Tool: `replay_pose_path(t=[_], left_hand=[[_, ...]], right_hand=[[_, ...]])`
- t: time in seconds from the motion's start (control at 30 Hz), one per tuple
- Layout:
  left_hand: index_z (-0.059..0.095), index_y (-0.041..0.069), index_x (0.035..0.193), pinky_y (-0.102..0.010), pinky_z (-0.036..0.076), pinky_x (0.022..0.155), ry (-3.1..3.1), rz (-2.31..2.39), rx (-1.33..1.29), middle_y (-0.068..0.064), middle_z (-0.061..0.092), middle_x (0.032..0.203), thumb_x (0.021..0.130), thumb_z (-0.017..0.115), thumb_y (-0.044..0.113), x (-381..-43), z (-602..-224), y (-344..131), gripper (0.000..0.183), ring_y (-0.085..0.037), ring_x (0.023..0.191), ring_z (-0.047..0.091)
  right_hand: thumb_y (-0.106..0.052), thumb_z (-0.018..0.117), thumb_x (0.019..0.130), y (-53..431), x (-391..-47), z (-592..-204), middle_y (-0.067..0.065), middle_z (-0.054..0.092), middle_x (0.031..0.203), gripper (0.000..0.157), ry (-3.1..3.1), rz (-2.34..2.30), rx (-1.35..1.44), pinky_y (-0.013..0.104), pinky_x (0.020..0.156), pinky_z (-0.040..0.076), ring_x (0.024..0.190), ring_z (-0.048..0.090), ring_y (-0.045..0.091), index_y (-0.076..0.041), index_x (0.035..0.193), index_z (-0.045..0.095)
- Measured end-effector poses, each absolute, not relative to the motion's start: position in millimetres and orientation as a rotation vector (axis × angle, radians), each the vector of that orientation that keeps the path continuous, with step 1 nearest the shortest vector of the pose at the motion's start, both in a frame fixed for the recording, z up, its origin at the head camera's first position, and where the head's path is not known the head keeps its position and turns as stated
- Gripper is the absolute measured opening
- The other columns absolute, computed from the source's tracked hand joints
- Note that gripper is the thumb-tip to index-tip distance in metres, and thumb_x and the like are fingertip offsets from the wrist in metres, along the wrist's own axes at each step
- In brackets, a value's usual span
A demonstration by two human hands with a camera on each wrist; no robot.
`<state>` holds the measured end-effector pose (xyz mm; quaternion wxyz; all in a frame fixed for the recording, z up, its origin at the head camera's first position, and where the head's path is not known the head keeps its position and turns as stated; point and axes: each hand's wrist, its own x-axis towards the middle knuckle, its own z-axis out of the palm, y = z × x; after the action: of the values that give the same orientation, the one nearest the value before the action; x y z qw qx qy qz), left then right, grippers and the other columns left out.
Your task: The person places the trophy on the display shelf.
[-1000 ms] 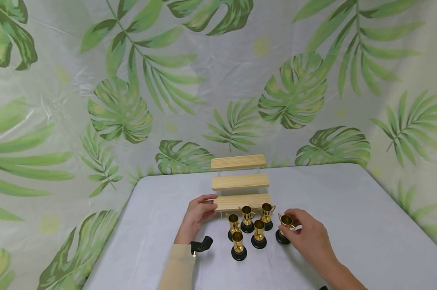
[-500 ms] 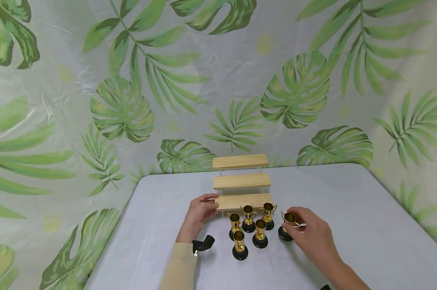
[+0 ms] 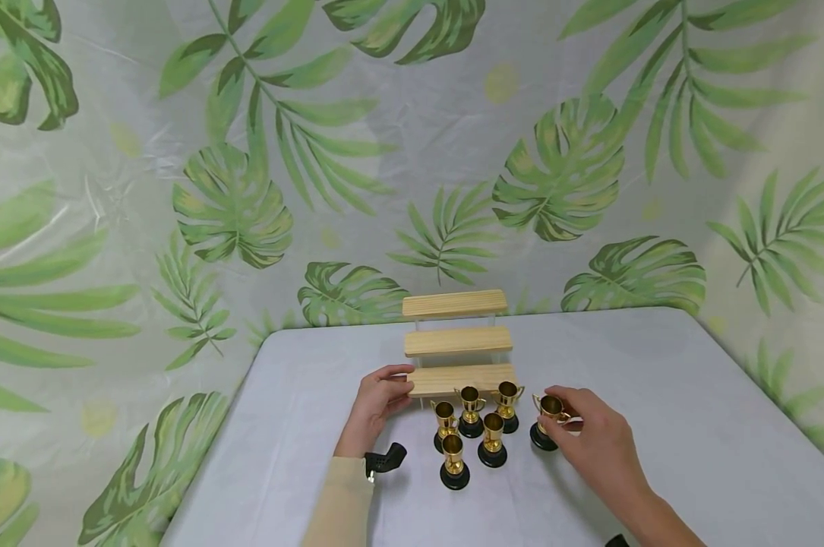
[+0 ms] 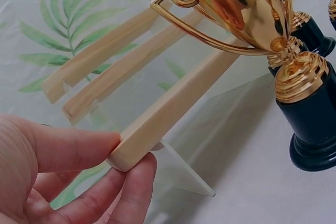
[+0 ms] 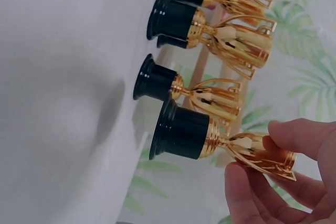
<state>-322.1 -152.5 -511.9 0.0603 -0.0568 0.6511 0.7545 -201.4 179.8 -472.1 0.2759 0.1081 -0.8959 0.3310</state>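
My left hand (image 3: 377,399) pinches the left end of the lowest wooden board (image 3: 461,378) of a three-tier display stand, thumb on top and fingers beneath in the left wrist view. A small gold trophy cup (image 5: 181,129) with a black round base is in my right hand (image 3: 599,437), its thumb and fingers around the cup part near a handle. This trophy is upright, at the right of the group and close over the table. Several matching trophies (image 3: 454,465) stand upright in front of the stand, between my hands.
Two more boards, the middle shelf (image 3: 458,342) and the top shelf (image 3: 455,304), rise behind on clear side panels (image 4: 191,169). A white cloth covers the table (image 3: 658,380). Behind it hangs a leaf-patterned curtain (image 3: 446,114).
My right hand has shifted slightly right and away from me with its trophy. My left hand keeps its pinch on the lowest board, and the other trophies stay put.
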Motion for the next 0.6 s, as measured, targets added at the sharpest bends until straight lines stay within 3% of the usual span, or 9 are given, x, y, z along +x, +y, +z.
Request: replay_pose_path(t=[0.27, 0.6], left_hand=[[0.067, -0.001, 0.126, -0.037, 0.058, 0.078, 1.991, 2.250, -0.150, -0.008, 0.069, 0.099, 0.087, 0.074, 0.001, -322, -512, -153, 0.040, -0.015, 0.082, 0.067], [0.071, 0.001, 0.119, -0.029, 0.057, 0.073, 1.965, 2.268, -0.176, -0.012, 0.069, 0.110, 0.085, 0.074, 0.000, -324, -514, -154, 0.035, -0.017, 0.083, 0.067]], right_hand=[[-0.010, 0.088, 0.076, 181, -201, -466, -0.002, 0.069, 0.099, 0.047, -2.410, 0.869, 0.263, 0.029, 0.065, 0.059, 0.082, 0.068, 0.014, -0.011, 0.118, 0.069], [-0.009, 0.089, 0.075, 182, -200, -458, -0.002, 0.072, 0.099, 0.046, -2.376, 0.868, 0.282, 0.033, 0.065, 0.059, 0.081, 0.070, 0.015, -0.013, 0.116, 0.069]])
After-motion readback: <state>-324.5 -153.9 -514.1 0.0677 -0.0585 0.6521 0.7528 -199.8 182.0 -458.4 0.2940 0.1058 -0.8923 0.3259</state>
